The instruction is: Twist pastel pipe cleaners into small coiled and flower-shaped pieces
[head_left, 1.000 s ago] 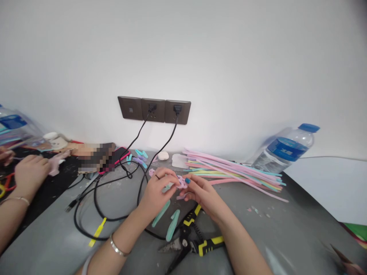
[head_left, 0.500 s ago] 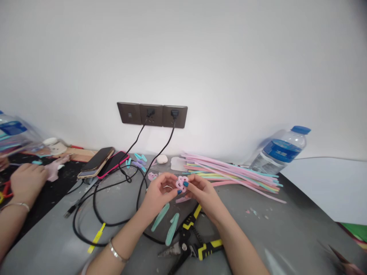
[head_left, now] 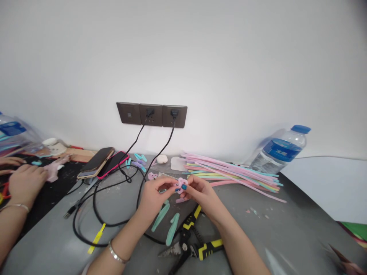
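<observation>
Between my two hands is a small pink flower (head_left: 182, 183) made of looped pipe cleaner, raised over the table. My left hand (head_left: 153, 194) pinches its left side with thumb and fingertips. On the other side, my right hand (head_left: 204, 194) pinches it too, its thumb across the front. Below my hands lie bent green pipe cleaner pieces (head_left: 172, 229) and wire pliers (head_left: 185, 246) with black and yellow handles, jaws spread. Another pink looped piece (head_left: 152, 175) rests behind my left hand. A pile of pastel pipe cleaners (head_left: 232, 173) stretches to the right.
Black cables (head_left: 94, 202) loop over the grey table (head_left: 252, 240) at left, running up to wall sockets (head_left: 151, 114). Two phones (head_left: 97, 162) lie near the wall. A water bottle (head_left: 282, 149) stands at right. Another person's hand (head_left: 27, 181) is at far left.
My left fingers have closed in nearer to the flower, and the flower has turned slightly in my grip. At far left, the other person's second hand has come further into view.
</observation>
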`<move>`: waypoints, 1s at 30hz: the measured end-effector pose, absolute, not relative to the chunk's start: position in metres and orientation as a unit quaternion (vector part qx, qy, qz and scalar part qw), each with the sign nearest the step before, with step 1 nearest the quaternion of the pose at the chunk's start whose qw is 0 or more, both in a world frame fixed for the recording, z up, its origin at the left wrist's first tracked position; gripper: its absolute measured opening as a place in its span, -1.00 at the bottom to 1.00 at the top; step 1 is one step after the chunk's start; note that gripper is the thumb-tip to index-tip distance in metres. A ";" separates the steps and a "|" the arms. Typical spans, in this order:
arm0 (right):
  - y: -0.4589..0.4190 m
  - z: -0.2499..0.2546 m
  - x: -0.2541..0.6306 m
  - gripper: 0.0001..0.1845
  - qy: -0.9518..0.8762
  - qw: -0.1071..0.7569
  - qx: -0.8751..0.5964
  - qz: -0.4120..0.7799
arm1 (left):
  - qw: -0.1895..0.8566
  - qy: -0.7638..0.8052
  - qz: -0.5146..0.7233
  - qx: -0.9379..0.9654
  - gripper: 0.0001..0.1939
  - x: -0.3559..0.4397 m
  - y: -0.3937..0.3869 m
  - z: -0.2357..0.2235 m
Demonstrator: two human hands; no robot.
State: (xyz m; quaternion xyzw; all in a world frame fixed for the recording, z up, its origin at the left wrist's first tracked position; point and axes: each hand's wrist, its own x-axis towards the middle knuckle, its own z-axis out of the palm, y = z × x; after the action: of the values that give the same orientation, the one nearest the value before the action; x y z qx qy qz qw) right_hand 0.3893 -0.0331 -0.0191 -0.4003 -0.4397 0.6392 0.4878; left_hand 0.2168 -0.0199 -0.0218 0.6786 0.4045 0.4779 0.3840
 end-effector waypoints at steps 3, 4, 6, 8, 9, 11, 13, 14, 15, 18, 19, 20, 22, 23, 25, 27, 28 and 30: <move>-0.033 -0.020 0.390 -0.61 -0.444 0.484 -0.402 0.638 | 0.369 0.401 0.468 0.696 -0.91 0.216 -0.018 -0.021; -0.033 -0.020 0.390 -0.61 -0.446 0.484 -0.401 0.637 | 0.370 0.400 0.463 0.699 -0.90 0.216 -0.018 -0.020; -0.033 -0.020 0.391 -0.62 -0.448 0.484 -0.400 0.636 | 0.380 0.402 0.455 0.698 -0.88 0.215 -0.017 -0.020; -0.032 -0.021 0.390 -0.63 -0.444 0.489 -0.404 0.633 | 0.403 0.407 0.452 0.683 -0.84 0.216 -0.016 -0.020; -0.032 -0.021 0.391 -0.64 -0.439 0.493 -0.408 0.631 | 0.420 0.411 0.454 0.669 -0.82 0.216 -0.017 -0.020; -0.032 -0.021 0.391 -0.64 -0.432 0.501 -0.418 0.623 | 0.461 0.419 0.460 0.632 -0.76 0.217 -0.017 -0.019; -0.032 -0.021 0.391 -0.62 -0.431 0.504 -0.425 0.616 | 0.502 0.427 0.466 0.590 -0.76 0.217 -0.017 -0.019; -0.032 -0.022 0.391 -0.62 -0.434 0.503 -0.426 0.615 | 0.518 0.431 0.468 0.572 -0.78 0.218 -0.017 -0.019; -0.032 -0.022 0.391 -0.62 -0.438 0.500 -0.425 0.615 | 0.530 0.433 0.469 0.558 -0.82 0.217 -0.016 -0.019; -0.032 -0.021 0.390 -0.61 -0.452 0.484 -0.424 0.618 | 0.540 0.435 0.469 0.548 -0.88 0.217 -0.014 -0.019; -0.033 -0.021 0.390 -0.60 -0.459 0.478 -0.424 0.617 | 0.537 0.435 0.467 0.552 -0.89 0.216 -0.014 -0.019; -0.033 -0.020 0.390 -0.60 -0.467 0.473 -0.426 0.614 | 0.534 0.435 0.465 0.556 -0.90 0.216 -0.013 -0.019; -0.033 -0.020 0.389 -0.61 -0.486 0.472 -0.427 0.599 | 0.534 0.437 0.457 0.561 -0.91 0.215 -0.013 -0.019; -0.032 -0.020 0.389 -0.62 -0.498 0.474 -0.428 0.587 | 0.538 0.437 0.450 0.562 -0.91 0.215 -0.013 -0.019; -0.032 -0.020 0.388 -0.66 -0.520 0.480 -0.429 0.561 | 0.547 0.437 0.439 0.564 -0.92 0.216 -0.014 -0.019; -0.032 -0.020 0.388 -0.70 -0.533 0.481 -0.430 0.547 | 0.547 0.437 0.438 0.564 -0.91 0.216 -0.015 -0.018; -0.033 -0.021 0.388 -0.70 -0.533 0.479 -0.430 0.549 | 0.545 0.438 0.443 0.562 -0.89 0.216 -0.015 -0.018; -0.033 -0.021 0.387 -0.69 -0.522 0.473 -0.427 0.567 | 0.547 0.433 0.453 0.556 -0.83 0.217 -0.016 -0.018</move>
State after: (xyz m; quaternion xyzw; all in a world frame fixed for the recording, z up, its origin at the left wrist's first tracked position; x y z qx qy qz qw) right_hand 0.3871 -0.0332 -0.0208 -0.4270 -0.5218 0.5671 0.4731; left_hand 0.2175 -0.0160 -0.0180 0.5559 0.4326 0.4526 0.5468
